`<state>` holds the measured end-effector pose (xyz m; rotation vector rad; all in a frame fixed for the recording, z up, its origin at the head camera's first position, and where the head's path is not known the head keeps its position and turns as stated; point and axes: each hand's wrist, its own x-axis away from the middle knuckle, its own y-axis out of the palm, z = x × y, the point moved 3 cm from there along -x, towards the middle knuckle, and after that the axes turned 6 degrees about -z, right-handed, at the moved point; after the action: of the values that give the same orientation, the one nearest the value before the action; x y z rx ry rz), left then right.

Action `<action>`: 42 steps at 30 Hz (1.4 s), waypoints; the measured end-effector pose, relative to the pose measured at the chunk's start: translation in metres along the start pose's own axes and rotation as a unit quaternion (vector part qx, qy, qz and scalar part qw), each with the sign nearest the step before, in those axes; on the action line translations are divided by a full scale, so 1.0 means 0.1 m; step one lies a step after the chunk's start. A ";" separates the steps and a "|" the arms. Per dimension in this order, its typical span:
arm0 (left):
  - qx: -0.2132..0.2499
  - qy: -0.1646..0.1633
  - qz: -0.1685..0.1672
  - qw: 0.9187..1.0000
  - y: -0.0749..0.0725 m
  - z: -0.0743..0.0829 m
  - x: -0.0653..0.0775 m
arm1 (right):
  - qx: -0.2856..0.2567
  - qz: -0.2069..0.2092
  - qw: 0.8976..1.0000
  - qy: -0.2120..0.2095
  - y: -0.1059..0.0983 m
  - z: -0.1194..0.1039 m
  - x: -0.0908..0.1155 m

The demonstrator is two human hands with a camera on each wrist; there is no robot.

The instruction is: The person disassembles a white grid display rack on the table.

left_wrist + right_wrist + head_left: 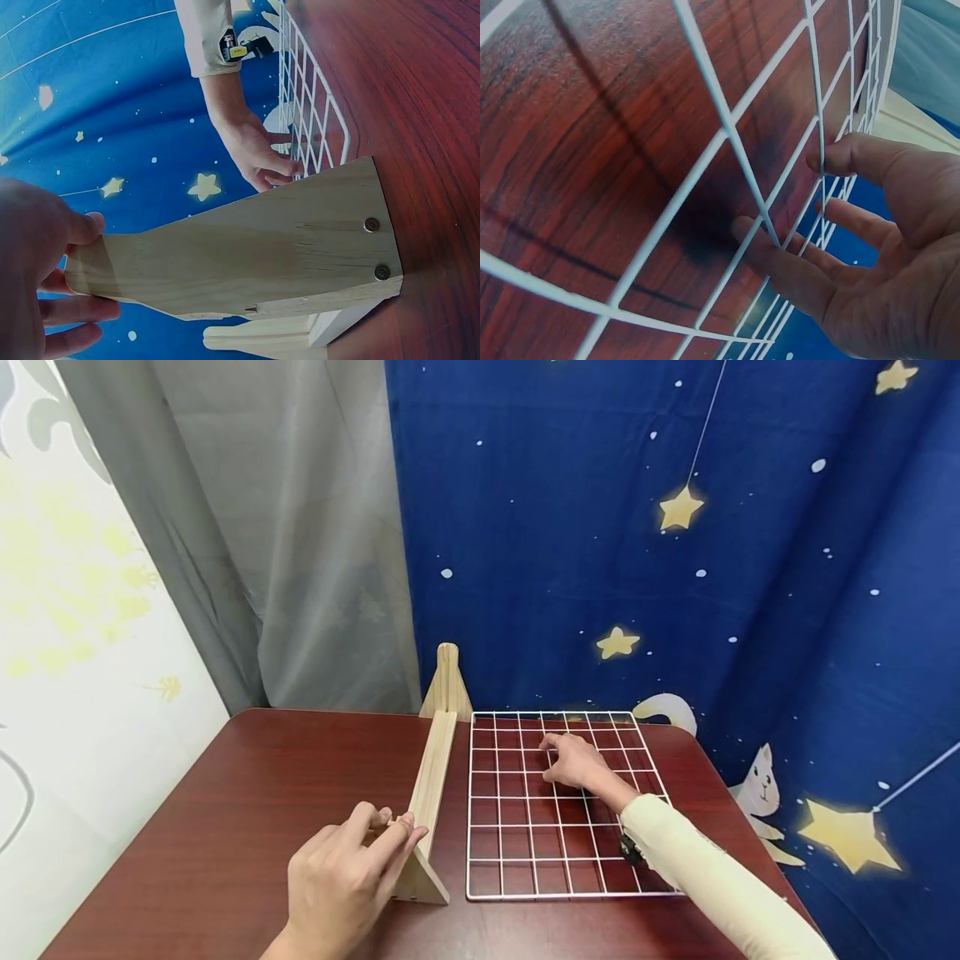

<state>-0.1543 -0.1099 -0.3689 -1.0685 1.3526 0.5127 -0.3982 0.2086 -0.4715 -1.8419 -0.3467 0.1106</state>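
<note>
A pale wooden stand has a long flat crossbar (433, 772) running away from me between two tapered end boards. My left hand (337, 868) pinches the narrow top of the near end board (240, 259), thumb on one side and fingers on the other. Two screw heads show near that board's wide lower end. Right of the stand is a white wire grid (551, 897). Over its upper middle is my right hand (577, 762), thumb and fingers spread apart. In the right wrist view the fingertips (754, 234) are right at the wires.
The far end board (447, 685) stands upright at the table's back edge. Beneath everything is a dark red wooden table (247, 793). A blue curtain (540, 543) with stars and a grey curtain (315, 527) hang close behind it.
</note>
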 end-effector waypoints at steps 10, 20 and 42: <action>0.005 0.004 0.003 1.000 0.00 0.00 -0.01 | 0.009 0.023 1.000 0.011 0.06 -0.03 0.05; 0.003 0.008 0.004 1.000 0.00 -0.02 -0.02 | 0.028 0.025 0.999 0.029 0.08 -0.16 0.15; 0.066 0.067 -0.007 0.996 -0.03 -0.12 0.08 | 0.067 -0.005 0.996 0.066 0.08 -0.13 0.14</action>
<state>-0.1562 -0.1232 -0.3741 -1.0166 1.4743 0.3406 -0.3800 0.1986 -0.4739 -1.7052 -0.2497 0.0060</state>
